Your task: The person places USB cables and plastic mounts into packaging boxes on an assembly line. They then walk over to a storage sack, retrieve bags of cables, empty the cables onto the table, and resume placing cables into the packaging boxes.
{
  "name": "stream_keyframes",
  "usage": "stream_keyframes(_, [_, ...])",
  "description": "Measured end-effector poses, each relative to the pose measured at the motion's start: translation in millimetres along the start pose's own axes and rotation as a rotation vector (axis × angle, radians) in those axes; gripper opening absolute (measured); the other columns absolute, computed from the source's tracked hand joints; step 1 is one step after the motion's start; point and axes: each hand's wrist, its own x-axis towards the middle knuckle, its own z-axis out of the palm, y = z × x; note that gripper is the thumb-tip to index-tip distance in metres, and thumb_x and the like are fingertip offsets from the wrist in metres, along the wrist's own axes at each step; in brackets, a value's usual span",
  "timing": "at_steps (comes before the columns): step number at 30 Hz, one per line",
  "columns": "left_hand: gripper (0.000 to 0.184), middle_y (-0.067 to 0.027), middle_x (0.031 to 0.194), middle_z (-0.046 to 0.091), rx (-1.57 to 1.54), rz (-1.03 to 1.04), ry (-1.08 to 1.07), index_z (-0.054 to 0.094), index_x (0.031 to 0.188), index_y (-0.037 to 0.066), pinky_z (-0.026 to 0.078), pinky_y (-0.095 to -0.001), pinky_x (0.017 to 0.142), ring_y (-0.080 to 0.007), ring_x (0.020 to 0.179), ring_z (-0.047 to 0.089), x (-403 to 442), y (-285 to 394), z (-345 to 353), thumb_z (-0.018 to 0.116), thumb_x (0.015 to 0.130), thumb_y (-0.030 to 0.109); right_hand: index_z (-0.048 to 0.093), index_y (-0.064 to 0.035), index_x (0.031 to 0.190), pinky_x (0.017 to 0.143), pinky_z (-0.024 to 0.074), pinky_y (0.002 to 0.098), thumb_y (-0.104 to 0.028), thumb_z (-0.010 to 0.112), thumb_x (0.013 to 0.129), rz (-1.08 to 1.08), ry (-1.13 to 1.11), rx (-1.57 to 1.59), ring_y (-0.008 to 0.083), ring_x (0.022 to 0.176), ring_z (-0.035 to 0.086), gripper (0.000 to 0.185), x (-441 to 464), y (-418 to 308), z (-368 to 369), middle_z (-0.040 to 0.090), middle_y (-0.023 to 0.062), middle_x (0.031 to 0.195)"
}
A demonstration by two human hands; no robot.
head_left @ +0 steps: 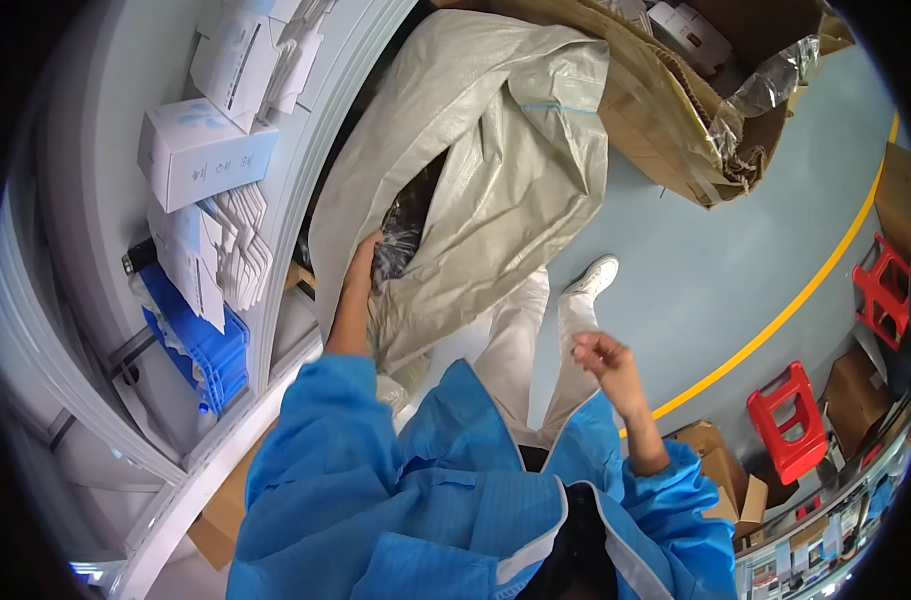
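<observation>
A large beige woven sack (535,170) lies open in front of me. Inside its mouth, dark items in clear plastic (400,235) show. My left hand (367,250) reaches into the sack's opening beside the plastic; its fingers are mostly hidden there, so its grip cannot be made out. Over the floor to the right of my legs, my right hand (603,360) is raised with its fingers curled together. Something small and pale seems to be at its fingertips, too small to name.
Left of the sack, a bench holds a white box (210,150), stacked flat cartons (240,245) and a blue bin (200,335). A big cardboard box (665,130) stands at the top right. Red stools (787,425) and a brown carton (720,465) are at the right.
</observation>
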Motion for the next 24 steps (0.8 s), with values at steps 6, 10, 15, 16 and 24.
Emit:
stream_keyframes(6, [0.052, -0.0067, 0.096, 0.063, -0.269, 0.422, -0.440, 0.058, 0.111, -0.002, 0.046, -0.0261, 0.071, -0.0150, 0.080, 0.059, -153.7, 89.7, -48.7, 0.068, 0.060, 0.009, 0.053, -0.0001, 0.122, 0.085, 0.0444, 0.0274, -0.020, 0.066, 0.085, -0.195, -0.100, 0.201, 0.0129, 0.094, 0.056, 0.043, 27.7, -83.1, 20.5, 0.062, 0.0036, 0.100])
stream_keyframes(10, [0.056, -0.0065, 0.095, 0.063, -0.355, 0.345, -0.873, 0.056, 0.113, -0.003, 0.047, -0.0267, 0.076, -0.0139, 0.082, 0.059, -203.0, 84.0, -36.1, 0.067, 0.059, 0.005, 0.045, 0.0003, 0.129, 0.095, 0.0411, 0.0323, -0.027, 0.074, 0.076, -0.120, -0.189, 0.561, 0.0205, 0.107, 0.055, 0.066, 33.0, -79.9, 11.0, 0.058, 0.0092, 0.116])
stream_keyframes(15, [0.053, -0.0066, 0.098, 0.062, -0.285, 0.249, -1.369, 0.054, 0.119, -0.001, 0.046, -0.0276, 0.077, -0.0126, 0.085, 0.058, -235.0, 66.3, 17.6, 0.067, 0.069, 0.012, 0.046, 0.0050, 0.124, 0.087, 0.0489, 0.0371, -0.009, 0.065, 0.060, -0.127, -0.015, 0.764, 0.0287, 0.098, 0.060, 0.068, -18.1, -9.3, -60.8, 0.060, 0.0163, 0.111])
stream_keyframes(16, [0.051, -0.0059, 0.097, 0.062, -0.269, 0.306, -1.446, 0.054, 0.121, 0.000, 0.047, -0.0274, 0.075, -0.0117, 0.082, 0.057, -237.3, 68.4, 22.6, 0.066, 0.074, 0.016, 0.046, 0.0050, 0.124, 0.087, 0.0489, 0.0371, -0.009, 0.065, 0.060, -0.127, -0.011, 0.764, 0.0287, 0.098, 0.060, 0.068, -22.4, -4.7, -62.0, 0.060, 0.0163, 0.111])
stream_keyframes(24, [0.023, -0.0089, 0.091, 0.066, -0.338, 0.166, -0.381, 0.064, 0.100, 0.003, 0.051, -0.0292, 0.069, -0.0176, 0.082, 0.063, 67.5, 55.6, 115.3, 0.060, 0.080, 0.015, 0.050, 0.0040, 0.119, 0.082, 0.0527, 0.0444, -0.019, 0.062, 0.060, -0.024, 0.071, 1.202, 0.0350, 0.090, 0.062, 0.064, -34.0, 49.9, -36.6, 0.063, 0.0188, 0.105])
